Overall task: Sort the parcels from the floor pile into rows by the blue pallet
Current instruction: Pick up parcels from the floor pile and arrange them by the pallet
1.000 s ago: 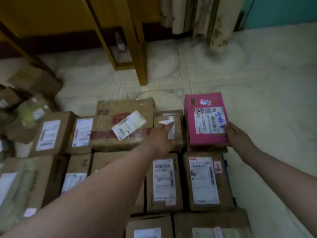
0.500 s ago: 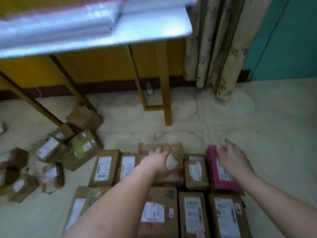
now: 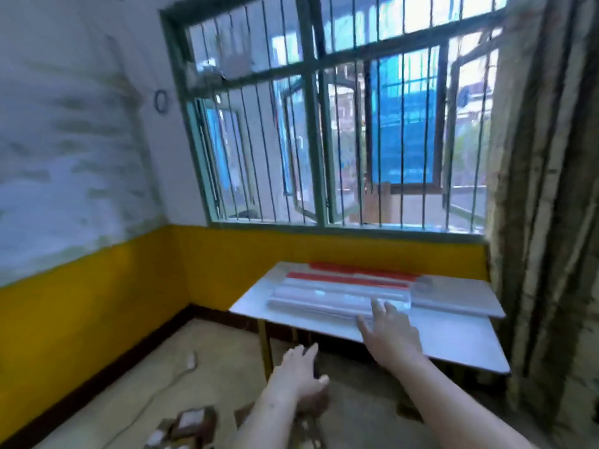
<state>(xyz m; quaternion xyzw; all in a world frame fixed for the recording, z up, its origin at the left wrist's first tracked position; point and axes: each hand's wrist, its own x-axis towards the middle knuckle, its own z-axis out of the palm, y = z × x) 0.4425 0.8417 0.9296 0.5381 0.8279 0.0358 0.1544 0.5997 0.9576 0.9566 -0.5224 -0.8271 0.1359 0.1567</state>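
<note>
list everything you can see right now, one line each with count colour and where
window: one, green frame with vertical bars, back wall
wall: white above, yellow band below, left and back
curtain: one, patterned beige-brown, right edge
table: one, white top on yellow legs, under the window
plastic-wrapped packs: a blurred stack, clear with red strips, on the table; count unclear
parcels: a few, brown with white labels, on the floor at the bottom edge
cable: one, white, on the floor at left
floor: beige
left hand: open, empty, above the floor
right hand: open, empty, fingers spread in front of the table
</note>
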